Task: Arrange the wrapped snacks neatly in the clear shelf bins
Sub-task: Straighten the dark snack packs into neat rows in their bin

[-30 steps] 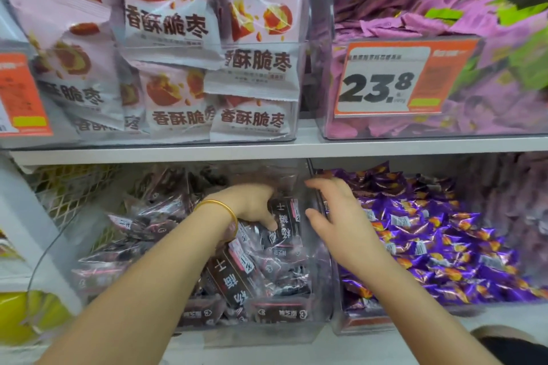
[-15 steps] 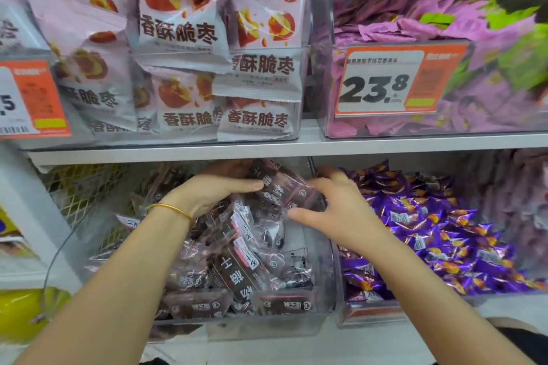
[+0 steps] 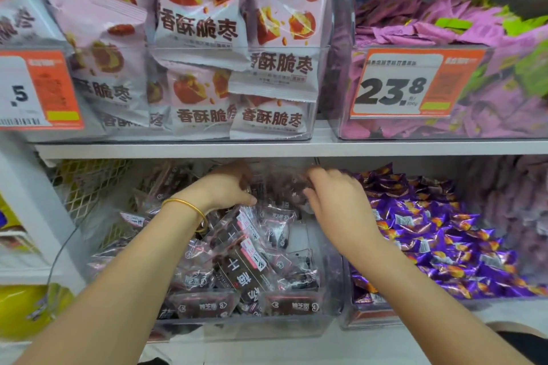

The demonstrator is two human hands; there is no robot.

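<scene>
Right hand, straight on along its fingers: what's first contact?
The dark snack packet, which the right hand seems to pinch. Just beyond it sits the left hand, though depth is unclear.

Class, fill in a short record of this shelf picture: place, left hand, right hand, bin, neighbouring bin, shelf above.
place: shop shelf
left hand: wears a gold bangle, grips dark wrapped snacks at the back
right hand: grips the same clump
bin: clear bin, packets jumbled
neighbouring bin: purple wrapped snacks, on the right
shelf above: pink bags, price tag reading 23.8
</scene>
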